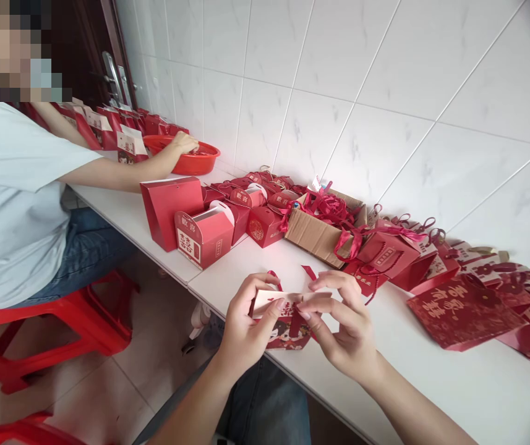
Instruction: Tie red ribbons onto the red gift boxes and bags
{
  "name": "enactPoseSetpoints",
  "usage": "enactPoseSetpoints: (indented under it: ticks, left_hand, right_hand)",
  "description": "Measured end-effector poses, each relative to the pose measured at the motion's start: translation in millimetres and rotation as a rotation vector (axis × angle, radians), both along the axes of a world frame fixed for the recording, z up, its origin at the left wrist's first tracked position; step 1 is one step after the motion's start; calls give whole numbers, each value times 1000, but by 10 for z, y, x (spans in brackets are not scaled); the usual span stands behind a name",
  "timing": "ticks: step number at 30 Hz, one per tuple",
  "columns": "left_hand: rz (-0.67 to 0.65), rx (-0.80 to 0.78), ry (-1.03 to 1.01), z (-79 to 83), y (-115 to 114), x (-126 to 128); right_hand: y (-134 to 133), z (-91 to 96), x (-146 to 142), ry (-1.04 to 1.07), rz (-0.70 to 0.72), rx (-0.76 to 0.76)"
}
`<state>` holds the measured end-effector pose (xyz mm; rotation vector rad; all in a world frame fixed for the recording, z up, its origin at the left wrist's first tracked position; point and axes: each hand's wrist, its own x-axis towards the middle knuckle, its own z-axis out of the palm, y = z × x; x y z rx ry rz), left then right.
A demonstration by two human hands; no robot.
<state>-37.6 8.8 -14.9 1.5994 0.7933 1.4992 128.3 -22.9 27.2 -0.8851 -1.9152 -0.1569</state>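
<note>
A small red-and-cream gift box [287,337] with printed cartoon figures stands near the table's front edge. My left hand [248,321] grips its left side, thumb across the pale top flap and fingers behind. On the right, my right hand [346,321] has thumb and index finger closed on a dark red ribbon [295,324] at the flap's front. Loose ribbon ends stick up behind the flap. My other right fingers are curled above the box, and its far side is hidden.
A cardboard box [313,236] of ribbons stands behind my hands. Red candy boxes [206,238] are at the left, finished-looking gift bags [466,309] at the right along the wall. Farther left, a co-worker's hand [185,143] reaches into a red basin [202,162]; a red stool [102,312] is below.
</note>
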Motion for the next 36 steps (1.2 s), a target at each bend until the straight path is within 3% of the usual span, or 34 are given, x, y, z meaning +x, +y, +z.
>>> enactPoseSetpoints:
  ticks: [11, 14, 17, 19, 21, 23, 27, 30, 32, 36]
  left_hand:
    - [-120, -94, -35, 39, -63, 10]
    - [-178, -74, -44, 24, -72, 2]
    - [-224, -48, -22, -7, -86, 36]
    - [-117, -16, 32, -26, -97, 86]
    - [101, 38, 112, -35, -105, 135]
    - [226, 63, 198, -26, -105, 148]
    - [183, 68, 370, 42, -76, -7]
    - [239, 156, 492, 107, -38, -212]
    - [181, 164, 572, 139, -15, -327]
    - [-74, 97, 692, 168, 15, -452]
  right_hand:
    - [69, -128, 7, 54, 20, -64]
    - [71, -174, 11, 217, 53, -187]
    - [70, -185, 22, 242, 64, -352]
    - [63, -178, 26, 219, 68, -404]
    - [54, -182, 24, 238, 56, -387]
    - [49, -206, 17, 296, 60, -381]
    - [68, -275, 9, 411, 140, -441]
    - [85, -276, 11, 387, 133, -411]
    - [91, -257, 11, 344, 91, -357]
    - [97, -246, 23, 313, 44, -331]
